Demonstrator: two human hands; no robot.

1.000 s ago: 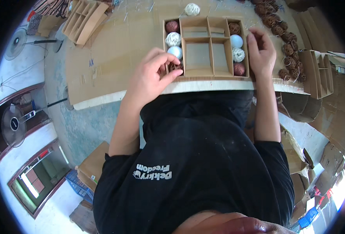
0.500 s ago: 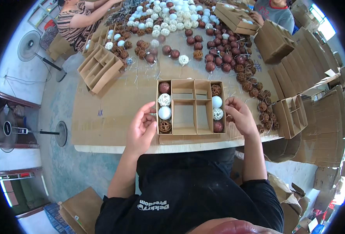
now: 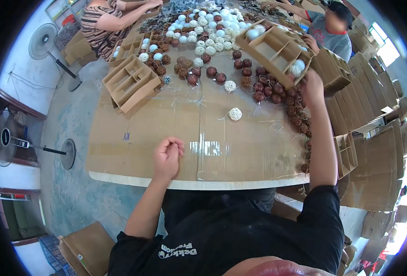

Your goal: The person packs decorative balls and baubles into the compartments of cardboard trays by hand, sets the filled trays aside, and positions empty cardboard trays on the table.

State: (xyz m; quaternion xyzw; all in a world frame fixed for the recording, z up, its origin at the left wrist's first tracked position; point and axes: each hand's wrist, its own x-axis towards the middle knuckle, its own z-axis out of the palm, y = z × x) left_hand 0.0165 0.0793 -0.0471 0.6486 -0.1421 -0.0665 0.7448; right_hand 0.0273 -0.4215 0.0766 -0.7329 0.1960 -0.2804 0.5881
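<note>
Divider tray (image 3: 277, 48) is sitting tilted in the air at the far right of the counter (image 3: 134, 152), above the heap of dark balls (image 3: 263, 89) — the right hand (image 3: 311, 85) is gripping its near right corner. It is thin brown cardboard with slotted partitions and only a few white balls (image 3: 297, 68) in the cells, so I'm judging it light, but floppy and easy to rack out of square. Loose balls will be rolling if it tips further. Better hold: under the base or on two opposite outer walls, not on the inner dividers.

Left hand (image 3: 167, 155) is resting on the cardboard sheet near the front edge, fingers curled in loosely, holding nothing that I can make out.

A single pale woven ball (image 3: 235, 113) is lying mid-counter. More empty trays (image 3: 130, 83) are sitting far left.

Packaging — plain brown folded boxes (image 3: 359, 103) are standing stacked along the right side. One small blue mark (image 3: 126, 136) is showing on the sheet at left.
</note>
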